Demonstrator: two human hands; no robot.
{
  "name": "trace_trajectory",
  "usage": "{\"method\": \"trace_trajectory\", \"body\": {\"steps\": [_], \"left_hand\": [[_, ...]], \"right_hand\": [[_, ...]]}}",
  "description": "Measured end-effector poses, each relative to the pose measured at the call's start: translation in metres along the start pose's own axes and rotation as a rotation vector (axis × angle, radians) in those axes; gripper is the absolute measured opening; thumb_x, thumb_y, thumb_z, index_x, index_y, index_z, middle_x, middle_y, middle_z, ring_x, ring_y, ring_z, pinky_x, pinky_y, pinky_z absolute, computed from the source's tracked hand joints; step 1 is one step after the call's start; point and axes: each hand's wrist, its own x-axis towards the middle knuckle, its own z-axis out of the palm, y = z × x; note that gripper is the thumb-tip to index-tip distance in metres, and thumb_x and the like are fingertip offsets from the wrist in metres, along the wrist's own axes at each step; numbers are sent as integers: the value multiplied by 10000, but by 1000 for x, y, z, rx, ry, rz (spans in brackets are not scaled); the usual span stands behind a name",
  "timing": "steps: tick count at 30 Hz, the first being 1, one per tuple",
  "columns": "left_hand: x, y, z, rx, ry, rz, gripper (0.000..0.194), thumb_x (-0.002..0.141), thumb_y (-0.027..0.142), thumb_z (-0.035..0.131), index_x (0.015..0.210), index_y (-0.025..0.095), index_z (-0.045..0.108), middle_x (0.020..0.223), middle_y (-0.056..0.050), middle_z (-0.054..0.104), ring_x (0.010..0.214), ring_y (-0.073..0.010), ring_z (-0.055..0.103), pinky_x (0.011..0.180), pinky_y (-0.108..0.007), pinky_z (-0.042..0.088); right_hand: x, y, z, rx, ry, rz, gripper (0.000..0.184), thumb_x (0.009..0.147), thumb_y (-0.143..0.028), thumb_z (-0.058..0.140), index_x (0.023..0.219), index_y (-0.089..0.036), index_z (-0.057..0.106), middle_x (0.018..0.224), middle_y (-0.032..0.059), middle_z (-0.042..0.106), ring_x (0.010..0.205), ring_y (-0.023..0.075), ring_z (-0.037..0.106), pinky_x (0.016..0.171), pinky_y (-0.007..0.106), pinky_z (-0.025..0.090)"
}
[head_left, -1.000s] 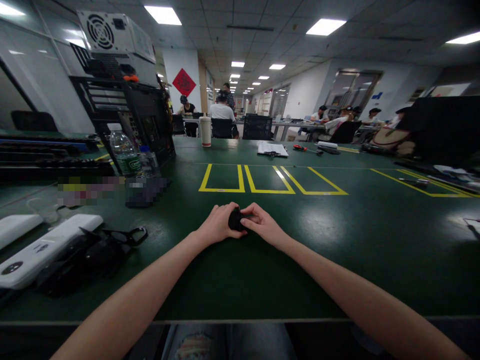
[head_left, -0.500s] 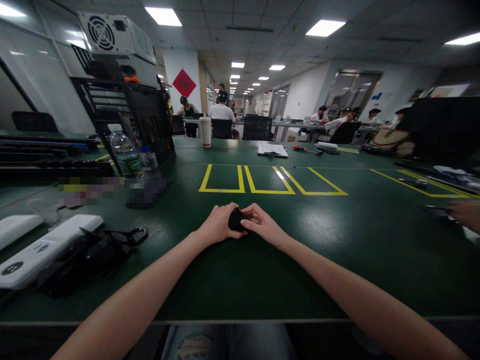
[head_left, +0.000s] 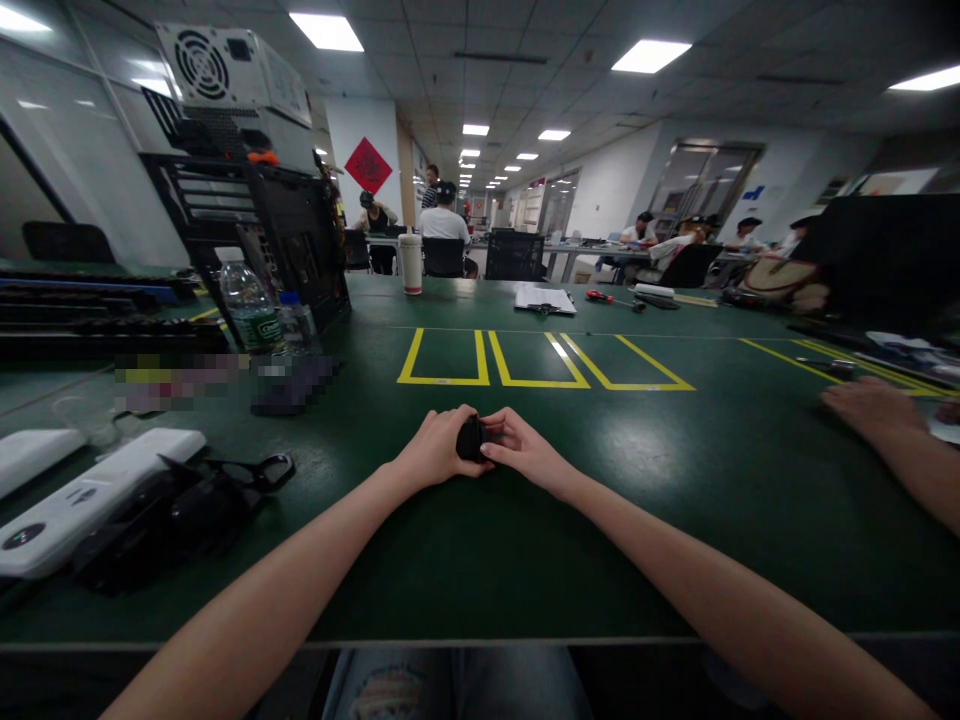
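Note:
A small black object point(head_left: 471, 440) with a rounded dark face is held between my two hands, low over the green table point(head_left: 480, 560). Its kind does not show. Wrapped round it from the left, my left hand point(head_left: 439, 447) has its thumb below and its fingers on top. On the other side, my right hand point(head_left: 523, 450) is closed, with thumb and fingertips pinching the object's right edge. The fingers cover much of the object, so its right side is mostly hidden.
Yellow tape outlines point(head_left: 536, 383) mark the table ahead. Leftward are a white power strip point(head_left: 112, 500), black straps point(head_left: 202, 500), bottles point(head_left: 251, 305) and a computer case point(head_left: 292, 240). A cup point(head_left: 410, 265), clipboard point(head_left: 545, 300) and red screwdriver point(head_left: 604, 297) lie further back. Another person's hand point(head_left: 874, 405) is at right.
My hands and the black object stay in nearly the same place. At the right, the other person's hand has come further in over the table. A standing person in the background has shifted left.

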Motion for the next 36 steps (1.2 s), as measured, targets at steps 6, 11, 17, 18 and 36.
{"method": "trace_trajectory", "body": {"steps": [6,11,17,18,36], "left_hand": [[0,1,-1,9,4,-14,559,582,465,617,1023,192,408,925,-45,538,835,-222,521,744,-354,349],[0,-1,1,5,10,-2,555,586,474,610,1020,193,406,919,-43,540,830,-217,521,738,-345,351],[1,-2,2,26,21,9,553,589,463,611,1023,188,404,909,-47,543,823,-221,524,729,-347,346],[1,-1,2,25,19,8,549,589,456,613,1021,188,405,905,-46,544,822,-221,526,728,-347,346],[0,1,0,1,3,-19,547,582,460,620,1012,193,413,914,-42,545,835,-221,527,744,-354,345]], "right_hand": [[0,0,1,38,38,-23,226,722,-283,547,908,-203,448,987,20,506,927,165,522,813,373,444],[3,4,1,-5,59,-1,263,740,-295,523,972,-201,445,992,30,504,949,166,506,840,377,424],[2,2,0,-1,5,-3,282,725,-274,542,976,-190,443,1016,36,493,939,169,516,825,379,433],[1,1,0,12,-1,-3,299,711,-263,560,975,-196,437,1025,35,488,937,170,519,815,377,440],[1,1,0,10,12,-7,265,731,-267,536,972,-198,453,1000,29,505,959,166,506,845,377,417]]}}
